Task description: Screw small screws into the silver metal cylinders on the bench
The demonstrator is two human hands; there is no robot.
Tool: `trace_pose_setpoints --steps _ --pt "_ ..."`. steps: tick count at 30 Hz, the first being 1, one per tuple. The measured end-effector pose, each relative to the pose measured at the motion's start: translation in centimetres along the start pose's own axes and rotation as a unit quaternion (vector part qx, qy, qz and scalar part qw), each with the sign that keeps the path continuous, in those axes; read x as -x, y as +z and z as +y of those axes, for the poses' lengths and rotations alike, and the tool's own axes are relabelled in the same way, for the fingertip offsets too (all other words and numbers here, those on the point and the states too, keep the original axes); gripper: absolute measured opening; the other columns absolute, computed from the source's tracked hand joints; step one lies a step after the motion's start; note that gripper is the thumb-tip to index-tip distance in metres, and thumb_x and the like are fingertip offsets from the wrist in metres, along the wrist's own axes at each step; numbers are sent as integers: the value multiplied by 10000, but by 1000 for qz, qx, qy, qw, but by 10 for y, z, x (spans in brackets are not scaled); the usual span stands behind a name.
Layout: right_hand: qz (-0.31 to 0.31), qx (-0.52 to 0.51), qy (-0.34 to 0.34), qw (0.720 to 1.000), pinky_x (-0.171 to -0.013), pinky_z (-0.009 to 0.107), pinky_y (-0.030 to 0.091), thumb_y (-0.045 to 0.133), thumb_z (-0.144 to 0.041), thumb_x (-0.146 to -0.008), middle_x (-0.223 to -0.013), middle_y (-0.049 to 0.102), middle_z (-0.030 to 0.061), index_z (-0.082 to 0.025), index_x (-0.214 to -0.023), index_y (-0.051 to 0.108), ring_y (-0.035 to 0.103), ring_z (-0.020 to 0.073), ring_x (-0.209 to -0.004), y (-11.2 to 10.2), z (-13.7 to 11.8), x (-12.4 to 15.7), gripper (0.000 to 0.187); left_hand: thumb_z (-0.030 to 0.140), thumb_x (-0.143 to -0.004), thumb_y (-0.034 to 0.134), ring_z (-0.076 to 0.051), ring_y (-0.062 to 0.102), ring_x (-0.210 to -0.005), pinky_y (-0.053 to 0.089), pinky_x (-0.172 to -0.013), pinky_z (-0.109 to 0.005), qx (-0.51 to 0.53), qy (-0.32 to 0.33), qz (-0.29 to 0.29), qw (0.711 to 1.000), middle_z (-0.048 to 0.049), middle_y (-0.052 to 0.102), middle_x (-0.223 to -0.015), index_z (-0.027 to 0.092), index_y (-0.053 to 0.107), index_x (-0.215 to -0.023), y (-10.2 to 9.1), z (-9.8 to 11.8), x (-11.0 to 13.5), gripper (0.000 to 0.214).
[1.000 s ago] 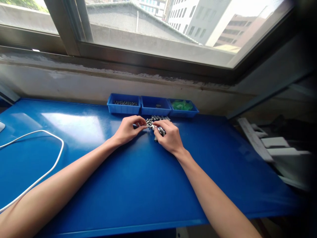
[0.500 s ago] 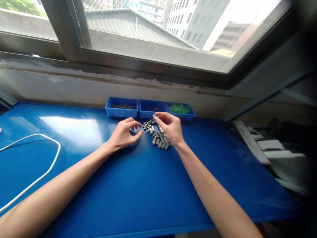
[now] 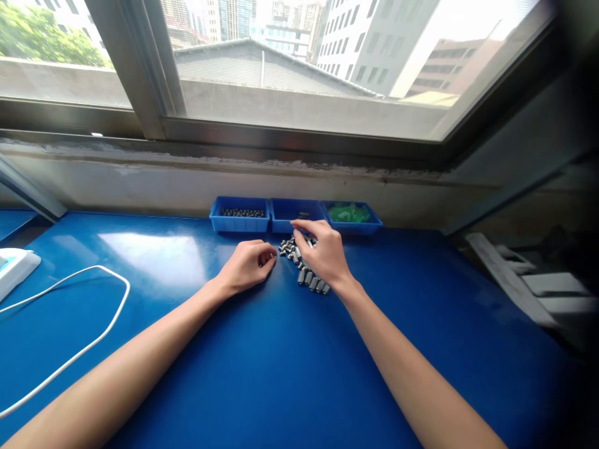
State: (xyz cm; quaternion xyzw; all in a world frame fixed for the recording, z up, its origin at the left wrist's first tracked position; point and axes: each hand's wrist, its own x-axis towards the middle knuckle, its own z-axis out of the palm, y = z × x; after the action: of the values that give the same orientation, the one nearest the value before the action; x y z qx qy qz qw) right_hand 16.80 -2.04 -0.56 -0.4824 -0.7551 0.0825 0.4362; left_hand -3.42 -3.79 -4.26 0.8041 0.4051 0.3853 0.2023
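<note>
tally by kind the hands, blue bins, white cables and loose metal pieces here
hands (left, right): 2
blue bins: 3
white cable: 1
total: 6, leaving out the loose metal pieces, partly hidden and too crowded to count

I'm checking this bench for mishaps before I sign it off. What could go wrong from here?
The longer metal pieces lie loose close by the right hand, so a brush of it might scatter them. The small metal pieces lie near the longer ones, so the two kinds could get mixed. The white cable loops across the table beside the left forearm, which might snag it.
</note>
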Motion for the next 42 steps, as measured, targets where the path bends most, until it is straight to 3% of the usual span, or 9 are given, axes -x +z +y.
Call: trace_pose_setpoints --steps 4,9,22,25,29,31,33,37,42 --pt "-27 10 -42 999 -924 422 566 583 -207 -951 -1038 790 57 -217 -1077 763 675 250 -1003 1 -6 23 219 212 -871 666 -141 654 -692 508 -665 -250 104 -41 19 993 -47 746 -820 154 757 -933 0 -2 -3 125" --pt "-51 65 -110 991 -900 461 549 535 -202 -979 -1017 782 84 -181 -1088 751 651 278 -974 1 2 35 243 363 -843 749 -181 737 -808 582 -774 -268 263 -130 22 956 -73 787 -910 143 763 -929 -4 -6 -7 237" --pt "-57 39 -78 995 -930 454 551 550 -250 -962 -1004 784 82 -218 -1059 773 659 281 -982 0 7 37 245 448 -774 821 -201 743 -779 595 -766 -299 294 -129 4 947 -84 779 -843 127 764 -918 -11 -6 -8 357" --pt "-54 35 -75 995 -947 453 543 549 -258 -959 -1008 787 83 -214 -1049 776 662 282 -997 0 7 36 248 446 -750 841 -199 742 -783 596 -782 -308 287 -131 85 945 -82 783 -857 128 771 -927 -12 -9 -13 371" --pt "-45 43 -84 995 -956 456 535 550 -250 -950 -996 790 87 -199 -1022 776 666 280 -979 1 7 36 243 413 -751 839 -183 741 -764 600 -766 -296 276 -134 307 901 -67 770 -816 128 760 -894 -14 -20 -30 329" --pt "-49 57 -82 994 -955 466 531 550 -250 -947 -1003 791 90 -199 -1023 775 666 285 -979 1 7 35 243 384 -735 846 -179 742 -763 610 -776 -299 286 -147 348 881 -67 762 -799 120 755 -883 -16 -26 -37 316" --pt "-46 76 -69 994 -955 478 522 547 -252 -945 -1013 791 90 -205 -1022 775 668 294 -995 -2 8 33 245 383 -726 849 -183 753 -795 620 -816 -310 303 -152 351 873 -67 766 -820 120 751 -891 -16 -28 -41 326" --pt "-15 96 -18 995 -933 458 527 583 -290 -924 -1013 787 92 -206 -978 777 685 298 -1009 -19 20 26 219 431 -775 814 -210 771 -872 627 -869 -336 301 -129 313 891 -86 784 -898 120 752 -973 -12 -26 -36 374" --pt "28 49 99 993 -877 407 532 591 -419 -917 -970 796 74 -210 -924 785 716 276 -926 -42 53 23 285 426 -909 681 -215 765 -908 611 -854 -320 159 -78 238 955 -81 793 -974 159 768 -1033 -6 -17 -22 307"
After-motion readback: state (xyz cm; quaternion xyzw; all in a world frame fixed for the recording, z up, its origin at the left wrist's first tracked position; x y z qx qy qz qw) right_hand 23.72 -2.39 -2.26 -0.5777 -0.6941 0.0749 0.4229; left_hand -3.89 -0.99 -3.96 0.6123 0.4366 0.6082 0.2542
